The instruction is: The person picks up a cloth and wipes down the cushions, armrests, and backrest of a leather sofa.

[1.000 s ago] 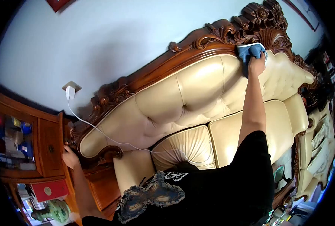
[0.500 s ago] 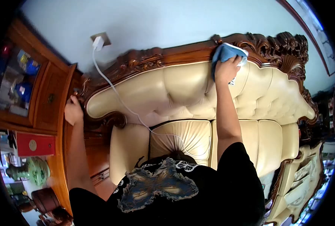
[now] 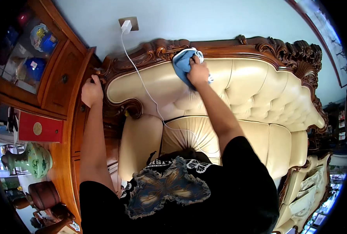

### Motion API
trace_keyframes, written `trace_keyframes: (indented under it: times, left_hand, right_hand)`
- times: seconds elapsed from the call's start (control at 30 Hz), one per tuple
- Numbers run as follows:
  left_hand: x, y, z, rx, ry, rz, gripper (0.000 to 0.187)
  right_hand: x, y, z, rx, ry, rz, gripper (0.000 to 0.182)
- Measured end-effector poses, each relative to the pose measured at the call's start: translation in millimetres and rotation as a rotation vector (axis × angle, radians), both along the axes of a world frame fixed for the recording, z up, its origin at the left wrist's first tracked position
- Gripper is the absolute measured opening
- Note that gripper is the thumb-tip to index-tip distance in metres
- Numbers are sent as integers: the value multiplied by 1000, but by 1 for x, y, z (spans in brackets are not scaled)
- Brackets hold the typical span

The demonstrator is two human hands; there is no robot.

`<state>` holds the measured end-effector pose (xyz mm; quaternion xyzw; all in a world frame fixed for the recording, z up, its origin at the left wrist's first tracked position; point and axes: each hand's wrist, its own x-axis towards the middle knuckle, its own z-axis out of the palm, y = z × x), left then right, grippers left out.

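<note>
A blue cloth with a white edge [image 3: 182, 65] is bunched under my right hand [image 3: 199, 72], whose fingers are closed on it. The cloth lies against the carved wooden frame [image 3: 216, 50] along the top of the sofa's back and hangs over the cream tufted leather [image 3: 243, 84]. My left hand [image 3: 92, 93] is closed beside the sofa's left end, up against the wooden cabinet [image 3: 75, 102]; its fingertips are turned away, so what they grip is hidden.
A white charger [image 3: 126, 26] sits in the wall socket, its cable [image 3: 145, 85] running down over the sofa back to the seat. At left are a red box [image 3: 40, 126] and a green vase [image 3: 33, 160]. Another cream sofa [image 3: 304, 191] stands at right.
My right hand has slid the cloth leftward along the sofa's top rail. The view has shifted, and my left hand stays closed by the cabinet.
</note>
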<state>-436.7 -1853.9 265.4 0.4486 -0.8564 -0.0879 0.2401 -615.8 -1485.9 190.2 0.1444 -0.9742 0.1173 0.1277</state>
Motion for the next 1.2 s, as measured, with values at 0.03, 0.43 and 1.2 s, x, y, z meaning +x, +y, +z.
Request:
trace_keyframes:
  times: [0.03, 0.43, 1.2]
  left_hand:
    - [0, -1, -2, -7, -8, 0, 55]
    - [-1, 2, 2, -48, -32, -16, 52]
    - [0, 5, 2, 11, -39, -16, 60]
  right_hand:
    - [4, 15, 18, 140, -57, 68, 53]
    - [-14, 50, 2, 364, 121, -214, 34]
    - [-13, 189, 46, 191, 234, -132, 66]
